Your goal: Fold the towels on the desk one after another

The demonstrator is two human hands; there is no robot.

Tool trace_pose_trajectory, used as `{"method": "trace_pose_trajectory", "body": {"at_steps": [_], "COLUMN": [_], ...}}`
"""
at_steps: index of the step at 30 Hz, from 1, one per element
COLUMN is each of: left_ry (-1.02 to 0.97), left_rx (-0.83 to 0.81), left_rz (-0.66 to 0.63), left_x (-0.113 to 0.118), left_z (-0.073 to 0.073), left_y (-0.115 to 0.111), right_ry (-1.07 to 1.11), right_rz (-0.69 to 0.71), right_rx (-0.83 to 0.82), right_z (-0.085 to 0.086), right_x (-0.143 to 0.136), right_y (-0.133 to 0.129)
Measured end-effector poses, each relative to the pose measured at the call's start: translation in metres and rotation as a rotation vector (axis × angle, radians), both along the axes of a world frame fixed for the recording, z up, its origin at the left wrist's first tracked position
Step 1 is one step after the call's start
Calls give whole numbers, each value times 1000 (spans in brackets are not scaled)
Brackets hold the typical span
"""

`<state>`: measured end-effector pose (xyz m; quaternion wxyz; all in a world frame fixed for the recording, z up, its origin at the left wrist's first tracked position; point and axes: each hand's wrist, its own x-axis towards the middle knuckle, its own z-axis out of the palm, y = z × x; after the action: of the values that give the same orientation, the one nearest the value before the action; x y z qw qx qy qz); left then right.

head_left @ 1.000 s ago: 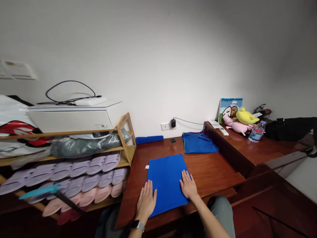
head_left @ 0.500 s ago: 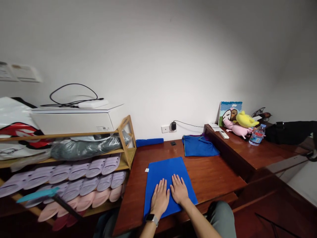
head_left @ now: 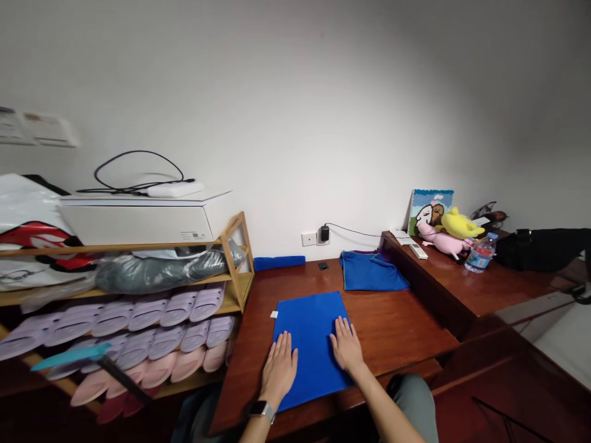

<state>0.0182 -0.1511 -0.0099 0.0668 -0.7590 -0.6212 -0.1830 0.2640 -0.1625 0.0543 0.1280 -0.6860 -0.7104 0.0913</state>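
A blue cloth point(head_left: 311, 344) lies spread flat on the reddish-brown wooden desk point(head_left: 392, 326), with a small white tag on its left edge. My left hand point(head_left: 279, 367) rests palm down over the cloth's left edge, fingers stretched out. On the opposite edge, my right hand point(head_left: 346, 348) lies flat too, its fingers pointing away from me. Neither hand grips anything. A watch point(head_left: 262, 410) is on my left wrist. Farther back on the desk sit a folded blue cloth point(head_left: 373, 272) with a greenish border and a narrow rolled or folded blue cloth point(head_left: 279, 263).
At the left stands a wooden rack point(head_left: 239, 264) holding lilac slippers point(head_left: 173, 339) and a white box point(head_left: 138, 223). To the right, a raised desk section carries a water bottle point(head_left: 481, 253), plush toys point(head_left: 446, 241) and a remote point(head_left: 418, 250). A black charger point(head_left: 325, 233) is plugged into the wall.
My hands have moved apart from the cloth's middle: the left to its left edge, the right to its right edge. The cloth stays flat in the same place.
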Motion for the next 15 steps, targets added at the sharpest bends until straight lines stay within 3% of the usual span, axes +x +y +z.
{"method": "trace_pose_trajectory", "body": {"at_steps": [4,7,11,15], "left_ry": [14,24,18,-11], "left_rx": [-80,-110,-81,-47], "left_rz": [-70,-88,-23,65], "left_x": [28,34,13,-12], "left_z": [17,19,5,-1], "left_y": [17,20,14,7], "right_ry": [72,82,46,-11], "right_rz": [145,195,109,-1], "right_rx": [41,6,5,-54], "right_z": [2,-7,-20,-15], "right_x": [-40,-55,-37,5], "right_y": [17,24,23,18]}}
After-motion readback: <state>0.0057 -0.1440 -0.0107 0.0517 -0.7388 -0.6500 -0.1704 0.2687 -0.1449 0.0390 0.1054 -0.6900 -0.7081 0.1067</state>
